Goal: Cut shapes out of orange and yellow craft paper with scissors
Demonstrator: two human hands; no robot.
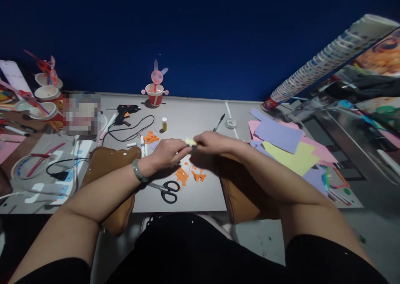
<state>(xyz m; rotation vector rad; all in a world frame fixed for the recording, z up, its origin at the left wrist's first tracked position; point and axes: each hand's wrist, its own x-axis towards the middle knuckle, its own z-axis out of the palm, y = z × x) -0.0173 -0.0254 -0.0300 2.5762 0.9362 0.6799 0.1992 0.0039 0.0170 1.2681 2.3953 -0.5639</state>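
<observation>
Over the middle of the table, my left hand and my right hand meet at the fingertips. Between them shows a small piece of yellow paper, pinched by my right fingers and touching the closed fingertips of my left. Much of the piece is hidden by the fingers. Below my hands lie orange paper scraps. Scissors with black handles rest near my left wrist, blades partly under the arm. Close to the left hand are white markers and more orange paper.
Brown cushions lie under both forearms. A black glue gun with its cord, a small yellow-labelled bottle and a rabbit-decorated paper cup stand behind. Coloured paper sheets and a long leaning cup stack are right.
</observation>
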